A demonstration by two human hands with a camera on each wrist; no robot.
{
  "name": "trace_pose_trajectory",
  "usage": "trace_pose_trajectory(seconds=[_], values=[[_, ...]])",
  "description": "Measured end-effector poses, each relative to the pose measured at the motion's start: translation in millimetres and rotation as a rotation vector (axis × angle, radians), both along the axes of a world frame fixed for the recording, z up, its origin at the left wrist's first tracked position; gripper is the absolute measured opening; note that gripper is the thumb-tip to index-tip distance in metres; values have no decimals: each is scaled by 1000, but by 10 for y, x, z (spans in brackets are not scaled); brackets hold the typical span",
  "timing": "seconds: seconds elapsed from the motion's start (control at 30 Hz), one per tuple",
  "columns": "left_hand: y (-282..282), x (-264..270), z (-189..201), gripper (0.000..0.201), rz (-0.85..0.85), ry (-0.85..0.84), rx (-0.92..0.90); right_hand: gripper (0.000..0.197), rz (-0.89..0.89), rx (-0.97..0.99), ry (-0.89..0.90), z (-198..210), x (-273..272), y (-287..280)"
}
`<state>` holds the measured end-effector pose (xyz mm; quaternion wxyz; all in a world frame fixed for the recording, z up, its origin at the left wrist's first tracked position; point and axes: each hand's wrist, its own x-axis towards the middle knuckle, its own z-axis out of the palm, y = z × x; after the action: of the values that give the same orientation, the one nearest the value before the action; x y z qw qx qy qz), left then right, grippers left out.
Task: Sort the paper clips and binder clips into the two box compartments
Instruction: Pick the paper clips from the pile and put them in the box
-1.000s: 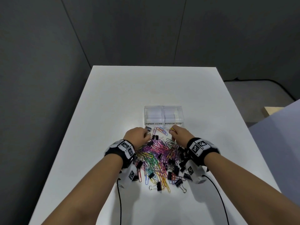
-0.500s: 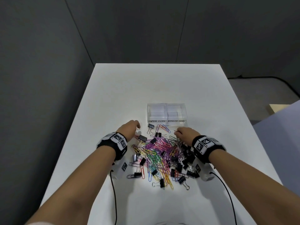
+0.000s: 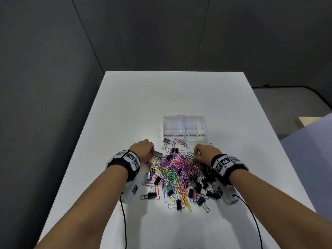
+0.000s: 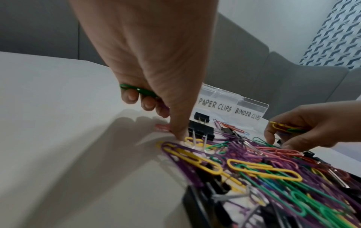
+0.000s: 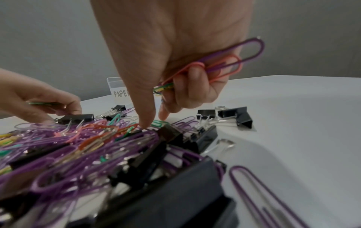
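Note:
A heap of coloured paper clips (image 3: 172, 169) mixed with black binder clips (image 3: 193, 192) lies on the white table, just in front of a clear two-compartment box (image 3: 184, 127) labelled PAPER CLIPS and BINDER CLIPS. My left hand (image 3: 143, 150) is at the heap's far left edge; its curled fingers hold a green paper clip (image 4: 139, 91) and its thumb reaches down beside a black binder clip (image 4: 201, 131). My right hand (image 3: 206, 153) is at the far right edge and grips a bunch of paper clips (image 5: 224, 61), purple, pink, green and yellow, while thumb and forefinger reach into the heap.
The white table (image 3: 161, 97) stretches bare beyond the box and to both sides. Two black binder clips (image 5: 230, 115) lie apart to the right of the heap, and one (image 3: 166, 141) sits close to the box front. Cables (image 3: 124, 221) trail from both wrist units.
My left hand has slid left, away from the box front to the heap's left edge. My right hand has shifted slightly right and stays low over the clips.

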<state>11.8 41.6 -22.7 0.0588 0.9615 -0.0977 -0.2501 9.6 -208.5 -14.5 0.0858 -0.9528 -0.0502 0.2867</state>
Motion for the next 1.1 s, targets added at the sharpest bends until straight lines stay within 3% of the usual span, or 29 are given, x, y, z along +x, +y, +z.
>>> trace_pose_trajectory(seconds=[0.4,0.63,0.83,1.0,1.1], values=[[-154,22,51,26,-87,42,-20,27,64,-13,8,14,-17,8],[-32,141,281,31,-62,132,-31,14,157,71,13,421,292,135],[16,403,534,38,-78,-6,-62,28,115,77,-243,618,675,564],[-28,561,560,37,-81,-39,-97,27,152,-8,-202,479,826,829],[-24,610,479,40,-113,-73,-88,36,146,77,-166,391,879,888]])
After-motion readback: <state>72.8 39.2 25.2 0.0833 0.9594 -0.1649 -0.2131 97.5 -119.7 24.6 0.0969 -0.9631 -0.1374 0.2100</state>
